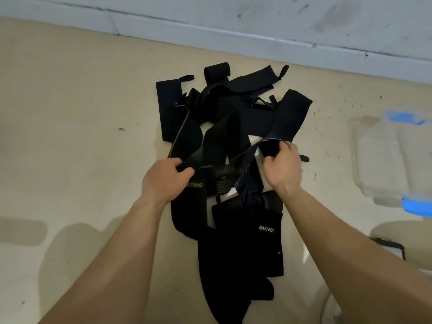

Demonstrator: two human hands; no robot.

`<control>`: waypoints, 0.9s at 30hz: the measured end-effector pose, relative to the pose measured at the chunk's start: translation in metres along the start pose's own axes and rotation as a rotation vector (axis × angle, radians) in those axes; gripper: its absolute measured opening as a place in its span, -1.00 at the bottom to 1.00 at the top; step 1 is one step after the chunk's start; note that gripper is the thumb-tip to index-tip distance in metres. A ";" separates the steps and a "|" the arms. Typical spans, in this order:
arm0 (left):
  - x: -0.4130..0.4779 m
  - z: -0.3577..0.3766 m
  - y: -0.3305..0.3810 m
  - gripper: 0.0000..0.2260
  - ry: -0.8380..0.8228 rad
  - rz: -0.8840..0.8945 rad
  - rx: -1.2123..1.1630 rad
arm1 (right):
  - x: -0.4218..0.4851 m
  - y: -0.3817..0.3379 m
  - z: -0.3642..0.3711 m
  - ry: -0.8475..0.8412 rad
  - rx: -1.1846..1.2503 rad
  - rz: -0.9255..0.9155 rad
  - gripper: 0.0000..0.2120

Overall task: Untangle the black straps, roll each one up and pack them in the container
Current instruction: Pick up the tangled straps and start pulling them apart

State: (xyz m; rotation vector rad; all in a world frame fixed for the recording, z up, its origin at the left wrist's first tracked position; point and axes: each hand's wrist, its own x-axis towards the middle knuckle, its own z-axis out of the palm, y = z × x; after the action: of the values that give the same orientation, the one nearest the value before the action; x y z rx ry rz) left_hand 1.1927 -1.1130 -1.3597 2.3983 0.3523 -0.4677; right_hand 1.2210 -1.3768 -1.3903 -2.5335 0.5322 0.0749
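Black fabric straps (224, 127), tangled at frame centre, look soft, light, floppy to us; we'd grab free ends. Our left hand (163, 181) pinches one, right hand (282, 169) clenches another; container (383, 160) sits mid-right

lower strap (245, 242): white "ACYO" | left strap (187, 210): yellow-green "…TING" (its start is cut off)

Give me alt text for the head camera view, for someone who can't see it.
A person's left hand and right hand each grip part of a tangled pile of black straps lying on a beige floor. A clear container with blue latches sits to the right.
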 end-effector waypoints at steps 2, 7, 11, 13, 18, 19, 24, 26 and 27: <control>-0.017 -0.008 -0.018 -0.80 0.046 -0.121 0.005 | -0.007 0.011 -0.015 0.013 -0.021 0.162 -0.66; -0.036 -0.025 -0.040 -0.72 -0.072 -0.295 0.043 | -0.033 0.037 -0.045 -0.073 -0.179 0.392 -0.62; -0.049 -0.026 -0.028 -0.72 -0.175 -0.235 0.204 | -0.061 0.042 -0.049 -0.065 -0.278 0.351 -0.62; -0.052 -0.023 -0.016 -0.71 -0.078 -0.097 0.182 | -0.073 0.034 -0.046 0.022 -0.262 0.267 -0.68; -0.052 -0.011 0.014 -0.80 0.060 0.014 -0.308 | -0.076 -0.005 -0.026 -0.176 -0.151 -0.066 -0.70; -0.050 -0.009 0.016 -0.78 0.023 -0.027 -0.420 | -0.074 -0.014 -0.017 -0.272 -0.069 -0.097 -0.68; -0.035 0.010 -0.010 -0.78 0.033 -0.239 -0.592 | -0.056 -0.051 0.031 -0.604 0.133 -0.023 -0.53; -0.032 0.019 -0.023 -0.78 0.110 -0.299 -0.667 | -0.049 -0.059 0.050 -0.625 0.122 0.009 -0.48; -0.031 0.022 -0.029 -0.79 0.136 -0.324 -0.708 | -0.047 -0.062 0.059 -0.609 0.107 0.020 -0.47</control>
State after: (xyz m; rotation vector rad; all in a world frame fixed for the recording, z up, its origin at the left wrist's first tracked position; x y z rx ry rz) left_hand 1.1495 -1.1101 -1.3788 1.6869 0.8229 -0.2570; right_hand 1.2052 -1.2813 -1.4015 -2.2397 0.3011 0.7725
